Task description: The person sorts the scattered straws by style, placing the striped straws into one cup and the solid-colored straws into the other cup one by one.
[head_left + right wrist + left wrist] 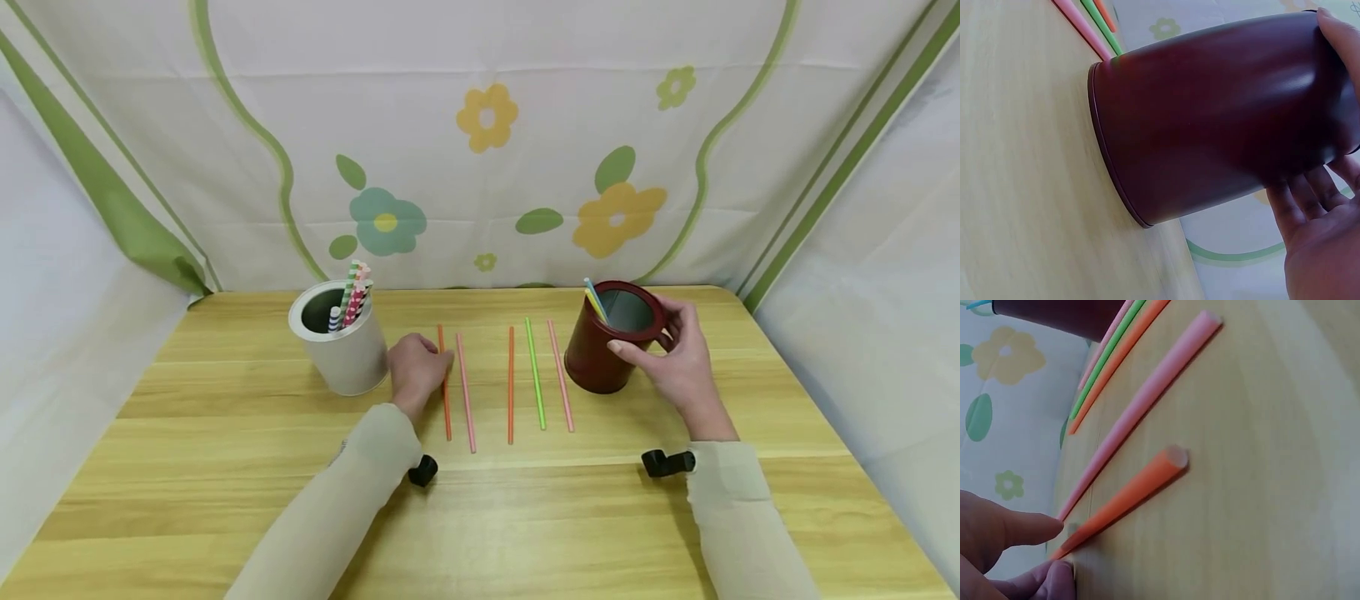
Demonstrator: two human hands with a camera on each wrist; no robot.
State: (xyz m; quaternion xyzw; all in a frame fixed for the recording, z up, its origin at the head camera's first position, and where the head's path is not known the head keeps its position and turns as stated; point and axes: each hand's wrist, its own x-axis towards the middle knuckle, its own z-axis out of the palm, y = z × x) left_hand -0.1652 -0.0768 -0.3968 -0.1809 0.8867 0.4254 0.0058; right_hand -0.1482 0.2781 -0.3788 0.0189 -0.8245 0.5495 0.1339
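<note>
In the head view my left hand (pixel 417 371) is at the leftmost orange straw (pixel 447 417), which lies on the table. The left wrist view has the thumb (pixel 1035 529) on one side of that straw and bent fingers on the other, with a gap showing between. Beside it lies a pink straw (pixel 466 396). My right hand (pixel 684 362) grips the dark red cup (pixel 600 350) near its rim, thumb in front and fingers round the far side. The cup is slightly tilted and holds a blue straw (pixel 592 292) and a yellow straw (pixel 597 307).
Left of my left hand stands a white cup (pixel 345 358) with several striped straws (pixel 354 300). Between the cups lie another orange straw (pixel 512 383), a green straw (pixel 536 375) and a second pink straw (pixel 561 379). A flowered curtain (pixel 450 183) hangs behind the wooden table (pixel 525 517).
</note>
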